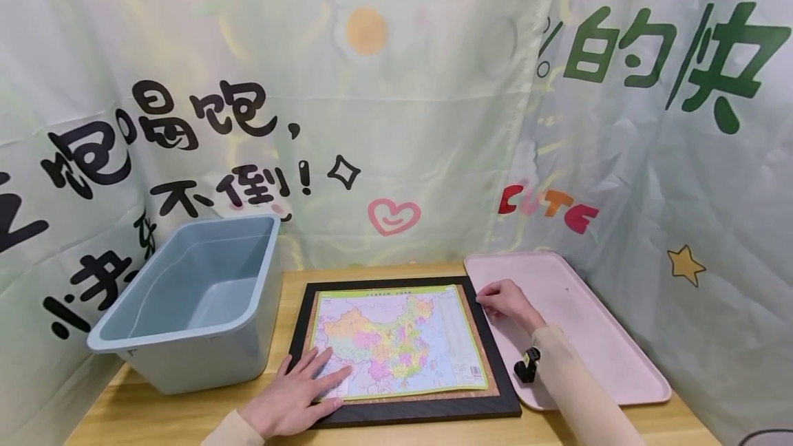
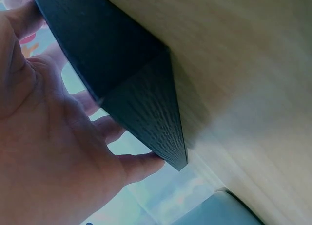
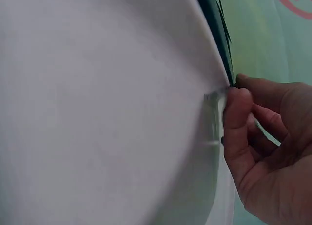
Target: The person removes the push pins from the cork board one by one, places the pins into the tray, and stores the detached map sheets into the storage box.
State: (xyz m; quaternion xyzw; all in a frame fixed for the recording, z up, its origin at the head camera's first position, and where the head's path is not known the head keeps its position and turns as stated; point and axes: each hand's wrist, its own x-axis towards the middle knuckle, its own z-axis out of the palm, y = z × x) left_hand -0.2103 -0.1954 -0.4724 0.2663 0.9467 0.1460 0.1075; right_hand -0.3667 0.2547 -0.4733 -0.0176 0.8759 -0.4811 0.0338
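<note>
A colourful map of China lies on a cork board inside a black frame. My left hand rests spread over the frame's lower-left corner, fingers on the map's edge. Seen from below in the left wrist view, the left hand's fingers reach over the frame. Beside the frame's upper-right side, my right hand is above the pink tray. In the right wrist view, the thumb and curled fingers pinch a small dark thing, mostly hidden, by the frame's edge.
A deep blue-grey bin stands left of the frame on the wooden table. The tray sits close against the frame's right side, with tiny specks on it. Printed curtains close off the back and sides.
</note>
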